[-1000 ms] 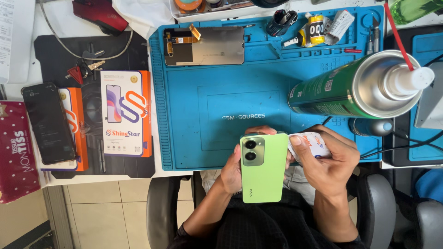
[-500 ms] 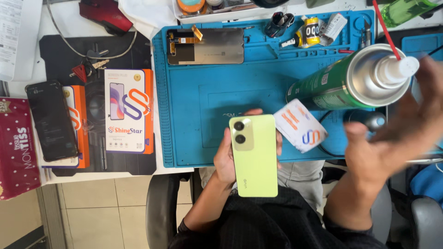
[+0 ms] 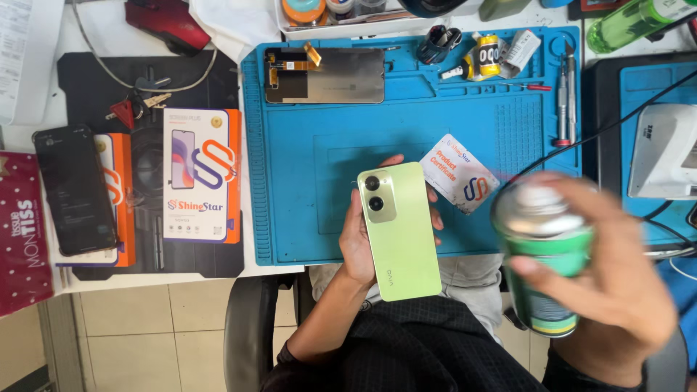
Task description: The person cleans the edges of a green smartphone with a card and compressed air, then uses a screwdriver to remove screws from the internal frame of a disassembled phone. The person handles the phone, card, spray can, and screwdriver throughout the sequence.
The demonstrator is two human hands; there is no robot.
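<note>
My left hand [image 3: 357, 243] holds a light green phone [image 3: 400, 231] back side up, its twin camera lenses at the top left, over the near edge of the blue work mat [image 3: 305, 167]. My right hand [image 3: 617, 283] grips a green spray can [image 3: 543, 254] with a silver top, lifted off the table at the lower right and blurred by motion. A small white card [image 3: 459, 172] with red and blue print lies on the mat just right of the phone.
A detached phone screen [image 3: 324, 75] lies at the mat's far edge, with small parts, tape and screwdrivers [image 3: 566, 91] at its far right. Left of the mat sit a white-and-orange box [image 3: 201, 174], a black phone [image 3: 75, 190], keys, and a red tissue pack [image 3: 22, 236].
My right hand let go of the white card, which now lies on the mat, reached to the green spray can and picked it up. The left hand kept holding the phone.
</note>
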